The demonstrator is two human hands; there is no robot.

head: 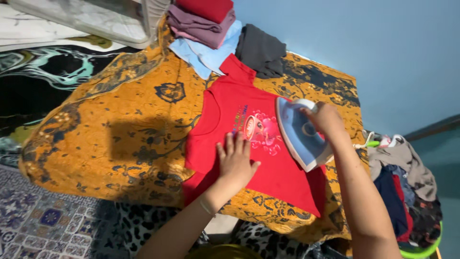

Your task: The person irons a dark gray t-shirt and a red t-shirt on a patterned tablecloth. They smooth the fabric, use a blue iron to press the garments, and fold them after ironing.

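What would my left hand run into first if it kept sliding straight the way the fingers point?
Probably the printed picture on the red shirt; the left hand lies flat, fingertips just short of it.

Matt red cloth is seen in the shirt (pixel 249 144), smooth glossy plastic in the iron (pixel 301 134), and patterned matt fabric in the orange cover (pixel 120 134).

You're in a home, prob. a bedroom or laundry corner. Bench (pixel 120 139) is padded w/ an orange-and-black patterned cloth as ironing surface; a red shirt (pixel 249 144) lies flat on it, blue-and-white iron (pixel 299 134) over it. Folded clothes (pixel 211 29) stacked at far edge, green basket (pixel 426 249) of unfolded laundry at right. Patterned floor mat (pixel 43 220), plain blue wall (pixel 383 48).
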